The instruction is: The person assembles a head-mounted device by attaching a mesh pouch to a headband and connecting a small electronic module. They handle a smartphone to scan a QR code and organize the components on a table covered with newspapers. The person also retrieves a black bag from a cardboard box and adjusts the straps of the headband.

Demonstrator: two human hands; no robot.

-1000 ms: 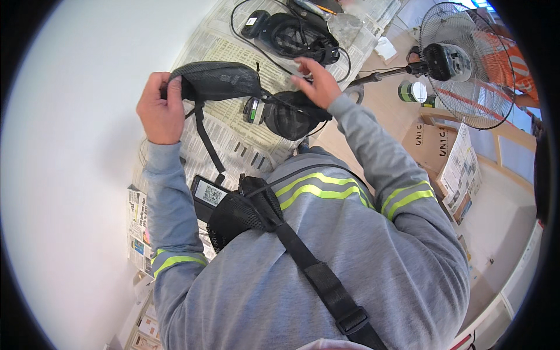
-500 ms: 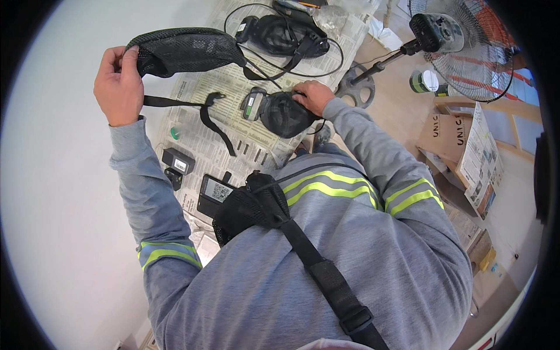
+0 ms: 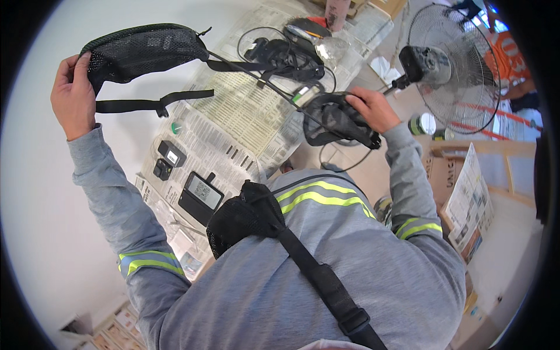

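High at the left, my left hand (image 3: 73, 96) grips one end of a long black mesh pouch (image 3: 149, 49) between thumb and fingers. A black webbing strap (image 3: 131, 105) hangs out sideways below it. To the right, my right hand (image 3: 376, 111) pinches a smaller black mesh pouch (image 3: 329, 119), held up off the table's edge. A device with a green-and-white label (image 3: 306, 93) shows at this pouch's upper left. A black cable (image 3: 256, 77) runs between the two pouches. Another black mesh pouch (image 3: 239, 224) hangs against my chest on a wide strap.
Newspaper (image 3: 233, 125) covers the table. On it lie a phone (image 3: 201, 197), black boxes (image 3: 171, 154), a green cap (image 3: 176, 128) and more black gear (image 3: 289, 61) with cable. A standing fan (image 3: 431, 64) and paint tins (image 3: 422, 123) are right; a person in orange (image 3: 506, 58) is behind the fan.
My hands have moved apart, the left further left and the right further right. The smaller pouch has come up off the newspaper in my right hand, and the cable is pulled straighter.
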